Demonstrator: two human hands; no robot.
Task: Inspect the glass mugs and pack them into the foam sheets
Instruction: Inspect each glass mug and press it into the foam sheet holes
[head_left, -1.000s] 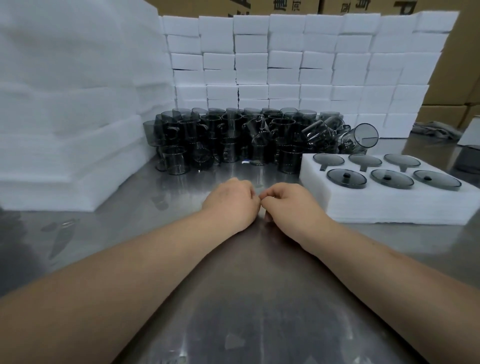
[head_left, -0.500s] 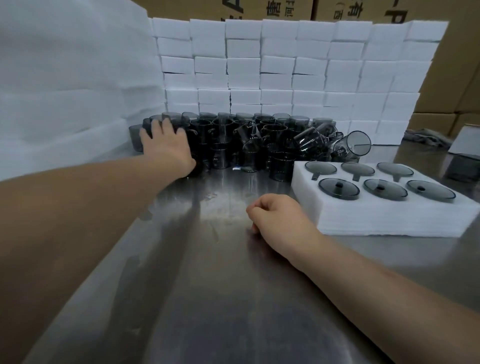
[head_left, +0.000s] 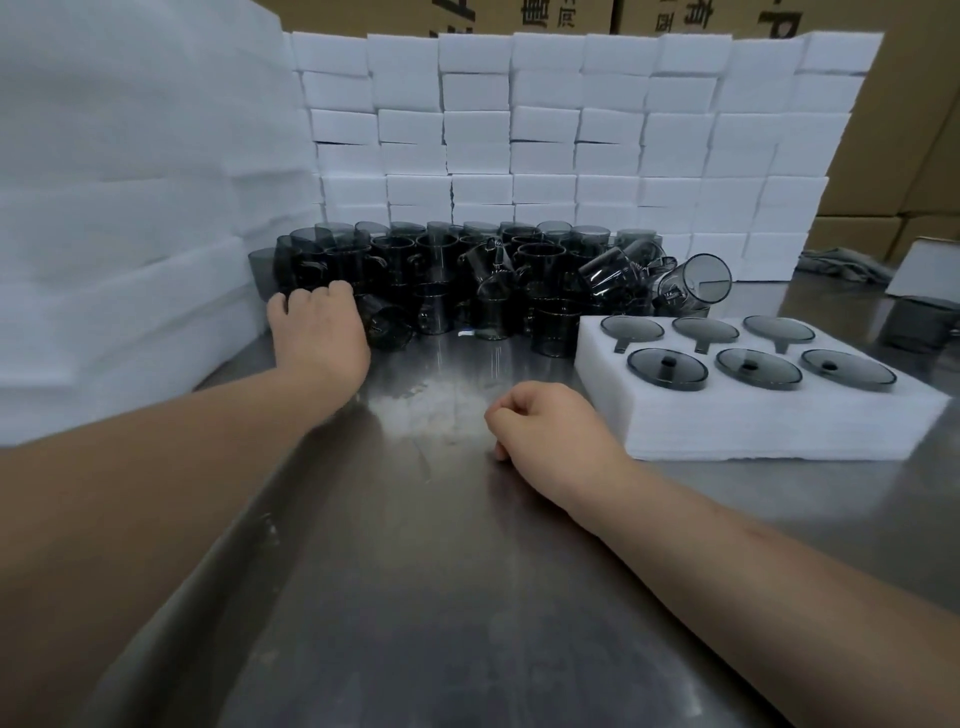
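A heap of smoky grey glass mugs (head_left: 540, 270) lies at the back of the steel table (head_left: 415, 571), some upright, some tipped over. At the heap's front left, my left hand (head_left: 318, 332) curls its fingers over a tilted mug (head_left: 388, 327) and grips it. My right hand (head_left: 550, 421) rests on the table as a fist with nothing in it, just left of a white foam sheet (head_left: 753, 431). That sheet has round slots: three at the back hold mugs (head_left: 705, 328), three at the front hold knobbed lids (head_left: 667, 368).
A wall of white foam blocks (head_left: 571, 135) stands behind the heap. Tall stacked foam sheets (head_left: 130, 234) fill the left side. Cardboard boxes (head_left: 924, 130) rise at the right, with another grey glass piece (head_left: 917, 325) and a white box at the far right edge.
My left hand left the right hand, reached to the heap's front left, then closed its spread fingers over a mug. My right hand stayed fisted on the table.
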